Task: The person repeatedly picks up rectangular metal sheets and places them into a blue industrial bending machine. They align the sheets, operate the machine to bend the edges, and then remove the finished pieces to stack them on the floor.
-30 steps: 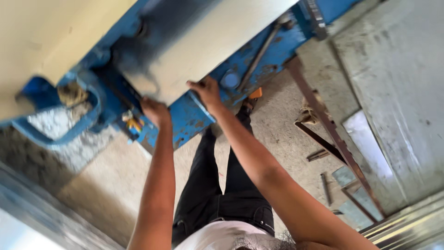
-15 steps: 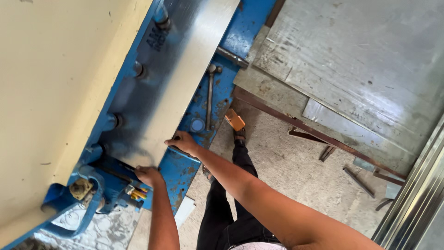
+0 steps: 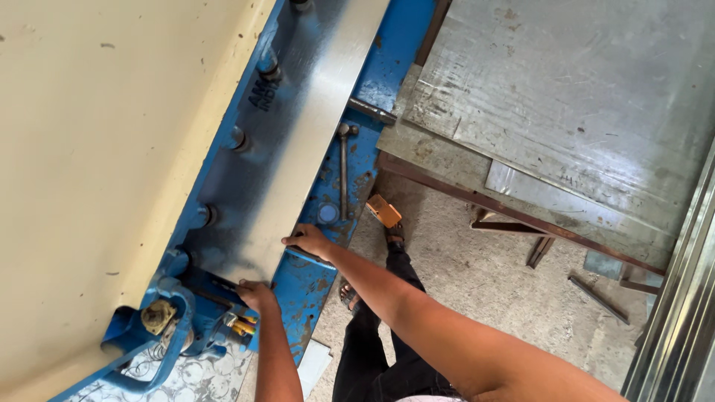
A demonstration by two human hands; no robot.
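Item: one long strip of bare sheet metal (image 3: pixel 309 141), grey and shiny, lying lengthwise on the blue bed (image 3: pixel 350 182) of a shearing machine, its far end running off the top edge of the view and its near end at the bed's lower left corner. Your right hand (image 3: pixel 307 240) lies on the strip's near right edge, fingers spread flat and pressing down, not curled round anything. Your left hand (image 3: pixel 257 295) sits at the strip's near end corner, fingers closed over the edge of the metal (whether it truly grips or only steadies, you cannot tell from this view). Beside the strip, to its left: the machine's cream-painted housing (image 3: pixel 97 149), with a row of dark bolt heads (image 3: pixel 237 138) along the blue beam between housing and strip. Raised lettering is cast into that blue beam near the top, same blue as its ground. On the bed's right edge: a grey wrench-like bar (image 3: pixel 343 171), lying parallel to the strip and apart from it. At the bed's lower left corner: a brass fitting (image 3: pixel 158 316) and yellow-tipped parts (image 3: pixel 243 325), just beside your left hand. Off the machine: a stack of large scuffed steel sheets (image 3: pixel 566 97) on a rusty angle-iron frame (image 3: pixel 477 197), upper right; an orange block (image 3: pixel 383 211) near your sandalled foot (image 3: pixel 393 232) on the concrete floor (image 3: pixel 477 275).
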